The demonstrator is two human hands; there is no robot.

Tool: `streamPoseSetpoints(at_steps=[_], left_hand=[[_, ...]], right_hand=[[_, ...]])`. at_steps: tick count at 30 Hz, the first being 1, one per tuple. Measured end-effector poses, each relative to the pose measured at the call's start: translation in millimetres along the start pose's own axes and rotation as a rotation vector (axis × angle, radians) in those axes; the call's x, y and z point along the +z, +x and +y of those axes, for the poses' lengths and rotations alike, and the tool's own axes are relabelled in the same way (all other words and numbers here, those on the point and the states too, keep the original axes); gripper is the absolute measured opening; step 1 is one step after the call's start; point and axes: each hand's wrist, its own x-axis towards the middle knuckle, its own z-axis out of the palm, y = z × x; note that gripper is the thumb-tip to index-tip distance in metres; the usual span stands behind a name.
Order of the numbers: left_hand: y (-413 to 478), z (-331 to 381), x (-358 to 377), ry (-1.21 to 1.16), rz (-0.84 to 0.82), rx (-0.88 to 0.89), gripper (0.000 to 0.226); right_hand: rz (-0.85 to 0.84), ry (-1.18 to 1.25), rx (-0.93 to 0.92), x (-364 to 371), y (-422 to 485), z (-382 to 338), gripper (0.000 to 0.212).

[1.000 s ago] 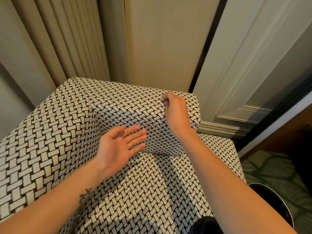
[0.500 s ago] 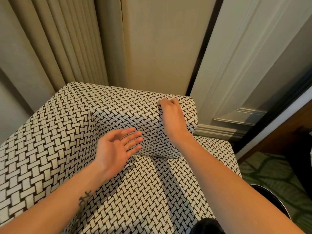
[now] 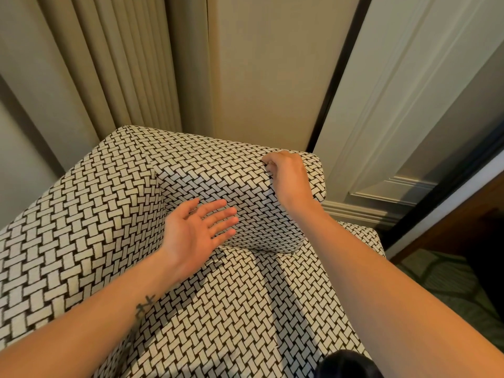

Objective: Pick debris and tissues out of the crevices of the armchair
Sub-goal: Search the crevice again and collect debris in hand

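Armchair in a black-and-white basket-weave fabric fills the lower frame, pushed into a room corner. An upright cushion in the same weave stands at the far edge of the seat, with a broad padded side of the chair to its left. Right hand is on the cushion's top right corner, its fingers curled tight over the top edge and gripping the fabric, knuckles up, wrist running down the cushion's front face. Left hand is held in front of the cushion's lower left part, palm turned up and toward the camera, its fingers straight and spread, holding nothing; cannot tell if the fingertips touch the fabric. The crevice where the cushion's bottom meets the seat shows as a dark shadowed line just right of the left hand; cannot tell what lies inside it. Small dark tattoo on the left forearm, not readable as writing. Behind the chair: pleated beige curtain at left, plain beige wall in the middle, white panelled door at right with a white baseboard below. Green patterned carpet beside the chair's right edge. Dark rounded object at the bottom edge, near the seat's front, cut off, cannot tell what it is.
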Motion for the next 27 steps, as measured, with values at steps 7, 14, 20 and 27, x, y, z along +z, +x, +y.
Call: streamPoseSetpoints(at_steps=[7,14,20,27], left_hand=[[-0.1,-1.4,-1.2,-0.020,0.004,-0.022,0.058],[-1.4,-2.3,-1.0,-0.020,-0.018,-0.025,0.059],[0.6,-1.1,-2.7,-0.015,-0.035,-0.024,0.059],[-17.4,-0.2,2.0,-0.029,-0.026,-0.032,0.059]], right_hand=[[-0.042,0.094,0.082,-5.8,-3.4,-1.5,0.011],[-0.024,0.151,0.081,-9.7,-16.6,1.1,0.007],[-0.046,0.140,0.134,-6.3,-32.2,10.4,0.035],[-0.035,0.189,0.050,-12.8,-74.6,-10.4,0.051]])
